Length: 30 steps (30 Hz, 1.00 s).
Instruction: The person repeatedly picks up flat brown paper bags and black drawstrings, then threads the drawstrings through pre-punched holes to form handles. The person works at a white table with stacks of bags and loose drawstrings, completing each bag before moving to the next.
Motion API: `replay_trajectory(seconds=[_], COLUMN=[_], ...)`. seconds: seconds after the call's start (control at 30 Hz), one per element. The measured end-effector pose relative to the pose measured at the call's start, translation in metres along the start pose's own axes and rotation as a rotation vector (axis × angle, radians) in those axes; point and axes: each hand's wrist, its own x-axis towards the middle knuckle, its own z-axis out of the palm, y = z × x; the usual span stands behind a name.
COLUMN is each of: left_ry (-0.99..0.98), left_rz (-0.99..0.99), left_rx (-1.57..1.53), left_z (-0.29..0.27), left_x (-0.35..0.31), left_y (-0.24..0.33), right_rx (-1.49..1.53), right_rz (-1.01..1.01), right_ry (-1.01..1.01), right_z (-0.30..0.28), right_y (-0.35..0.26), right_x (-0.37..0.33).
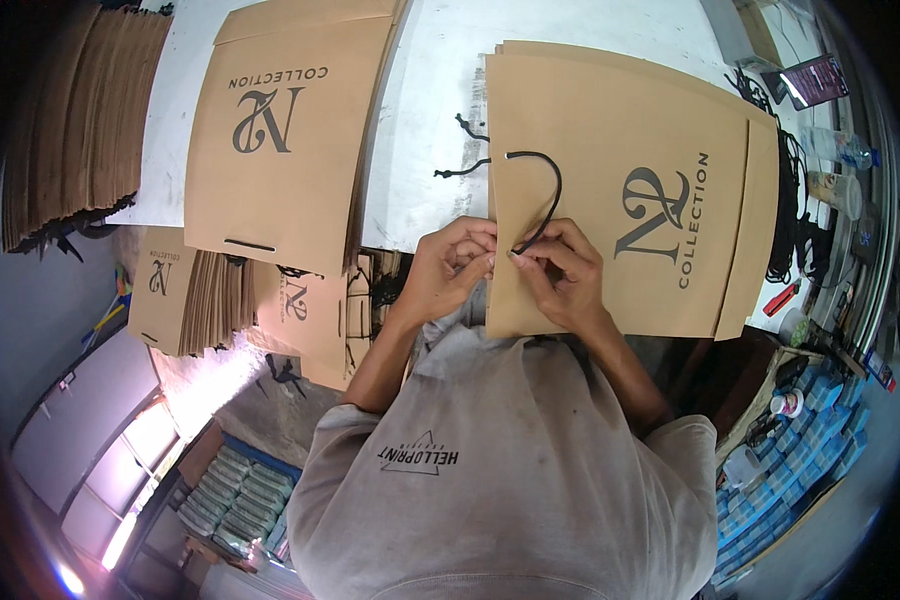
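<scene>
A flat brown paper bag [590, 120] with dark print lies in front of me on top of others, its mouth edge to the left. A black cord [558, 185] comes out of one hole near that edge and arches down to the lower part of it. My right hand [568, 275] pinches the cord's lower end against the paper. My left hand [458, 265] is closed at the mouth edge, fingertips gripping the paper opposite the right hand; some of its fingertips are hidden. Two knotted cord ends [462, 173] stick out past the edge higher up.
A stack of printed bags [300, 190] with a cord handle stands at the left on the white table [430, 110]. Folded brown bags [85, 120] fill the far left. Black cords [790, 200], a phone [815, 82] and a red cutter [781, 299] lie at the right.
</scene>
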Motion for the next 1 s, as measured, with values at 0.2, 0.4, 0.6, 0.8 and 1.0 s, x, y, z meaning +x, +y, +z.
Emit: replay_trajectory(seconds=[0.2, 0.4, 0.6, 0.8, 1.0], left_ry=[0.574, 0.226, 0.144, 0.377, 0.293], left_rz=[0.194, 0.357, -0.31, 0.021, 0.423], left_rx=[0.222, 0.119, -0.204, 0.191, 0.539], left_z=[-0.062, 0.003, 0.007, 0.017, -0.003], left_x=[-0.016, -0.024, -0.008, -0.013, -0.014], left_y=[0.015, 0.042, 0.04, 0.021, -0.002], right_rx=[0.097, 0.047, 0.136, -0.059, -0.172], right_rz=[0.058, -0.131, -0.243, 0.108, 0.025], right_ry=[0.154, -0.053, -0.041, 0.044, -0.213], right_z=[-0.002, 0.021, 0.02, 0.033, 0.023], right_y=[0.014, -0.039, -0.039, -0.02, -0.031], right_x=[-0.004, 0.022, 0.023, 0.016, 0.025])
